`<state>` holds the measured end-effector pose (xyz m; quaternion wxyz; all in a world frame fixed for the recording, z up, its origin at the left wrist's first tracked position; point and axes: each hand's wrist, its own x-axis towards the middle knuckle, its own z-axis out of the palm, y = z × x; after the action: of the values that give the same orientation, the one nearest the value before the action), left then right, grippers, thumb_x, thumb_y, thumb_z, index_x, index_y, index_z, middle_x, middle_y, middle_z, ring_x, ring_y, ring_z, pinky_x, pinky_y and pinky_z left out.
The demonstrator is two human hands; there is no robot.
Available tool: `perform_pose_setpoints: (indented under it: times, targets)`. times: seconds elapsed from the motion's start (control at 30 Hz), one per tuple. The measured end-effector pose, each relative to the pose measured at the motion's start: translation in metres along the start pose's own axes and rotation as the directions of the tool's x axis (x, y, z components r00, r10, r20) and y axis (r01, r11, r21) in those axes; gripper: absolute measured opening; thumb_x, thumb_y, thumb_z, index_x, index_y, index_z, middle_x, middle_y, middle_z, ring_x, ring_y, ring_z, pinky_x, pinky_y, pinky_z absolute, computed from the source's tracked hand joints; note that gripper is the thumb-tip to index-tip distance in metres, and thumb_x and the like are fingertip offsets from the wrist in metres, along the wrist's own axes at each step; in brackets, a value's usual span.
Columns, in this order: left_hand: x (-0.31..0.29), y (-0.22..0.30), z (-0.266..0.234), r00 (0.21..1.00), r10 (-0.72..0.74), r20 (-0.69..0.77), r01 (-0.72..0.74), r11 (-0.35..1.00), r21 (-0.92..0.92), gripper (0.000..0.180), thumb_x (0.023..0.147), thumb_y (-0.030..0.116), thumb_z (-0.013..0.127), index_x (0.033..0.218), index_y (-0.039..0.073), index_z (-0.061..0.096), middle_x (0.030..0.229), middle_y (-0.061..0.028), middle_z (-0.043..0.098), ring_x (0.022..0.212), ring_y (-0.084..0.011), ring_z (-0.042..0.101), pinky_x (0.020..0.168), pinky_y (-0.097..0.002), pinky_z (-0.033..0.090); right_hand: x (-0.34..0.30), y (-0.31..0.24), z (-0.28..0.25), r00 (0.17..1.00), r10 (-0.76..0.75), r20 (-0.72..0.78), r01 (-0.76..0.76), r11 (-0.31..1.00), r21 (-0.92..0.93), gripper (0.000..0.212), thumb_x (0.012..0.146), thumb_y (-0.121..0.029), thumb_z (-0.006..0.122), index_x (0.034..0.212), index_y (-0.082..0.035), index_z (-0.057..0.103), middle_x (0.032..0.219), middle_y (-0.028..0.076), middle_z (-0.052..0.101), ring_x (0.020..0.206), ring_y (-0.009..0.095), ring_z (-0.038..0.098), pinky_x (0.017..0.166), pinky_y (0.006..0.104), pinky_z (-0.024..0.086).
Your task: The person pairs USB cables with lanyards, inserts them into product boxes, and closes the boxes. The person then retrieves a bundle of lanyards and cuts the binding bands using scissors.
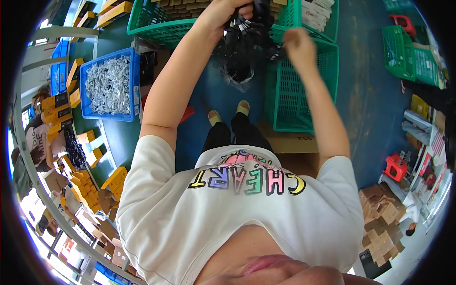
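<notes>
My left hand [227,13] is closed around the top of a bundle of black cables [247,40], which hangs in front of me. Clear plastic film [239,84] shows at the bundle's lower end. Just right of the cables is my right hand [299,43], raised and smeared by motion. Its fingers look curled, but whether they grip a cable strand I cannot make out. Below that hand stands a green plastic crate [293,129] with slatted walls.
Ahead, a green crate [137,23] holds brown cartons; white packets [317,16] lie right of it. A blue bin [85,102] of bagged pale cables stands left. Yellow boxes [85,187] and other people are farther left. A red stool [395,167] and cartons [382,247] are right.
</notes>
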<state>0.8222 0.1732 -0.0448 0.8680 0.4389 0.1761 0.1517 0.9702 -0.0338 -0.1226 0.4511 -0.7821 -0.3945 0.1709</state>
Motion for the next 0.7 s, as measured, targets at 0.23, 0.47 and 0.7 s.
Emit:
perform_pose_setpoints:
  times: [0.23, 0.47, 0.7]
  targets:
    - [-0.018, 0.018, 0.062, 0.999, -0.051, -0.019, 0.051, 0.999, 0.013, 0.020, 0.095, 0.006, 0.053, 0.075, 0.005, 0.049, 0.063, -0.0018, 0.048, 0.058, -0.0126, 0.047, 0.054, -0.0258, 0.038, -0.040, 0.067, 0.126, 0.875, -0.450, 0.176, 0.483, 0.815, -0.320, 0.049, 0.084, -0.028, 0.069, 0.129, -0.009, 0.060, 0.138, 0.013, 0.054, 0.126, 0.032, 0.051, 0.106, 0.0407, 0.043]
    - [-0.066, 0.072, 0.025, 0.972, 0.231, 0.033, -0.190, 0.866, -0.462, 0.027, 0.099, 0.013, 0.052, 0.118, -0.006, 0.057, 0.063, 0.0034, 0.045, 0.055, -0.0083, 0.039, 0.055, -0.0221, 0.037, -0.015, 0.027, 0.096, 0.882, -0.091, 0.462, -0.031, 0.968, 0.249, 0.019, 0.089, -0.023, 0.067, 0.091, -0.004, 0.070, 0.081, 0.004, 0.066, 0.076, 0.015, 0.060, 0.071, 0.0291, 0.046]
    - [-0.114, 0.058, -0.051, 0.831, 0.489, -0.265, -0.556, 0.714, -0.425, 0.038, 0.101, 0.014, 0.042, 0.133, -0.007, 0.048, 0.066, 0.0046, 0.052, 0.069, -0.0117, 0.051, 0.097, -0.0315, 0.041, -0.017, 0.014, 0.034, 0.807, -0.057, 0.588, -0.348, 0.758, 0.551, 0.021, 0.090, -0.022, 0.069, 0.089, -0.001, 0.072, 0.068, -0.001, 0.058, 0.059, 0.006, 0.046, 0.059, 0.0234, 0.039]
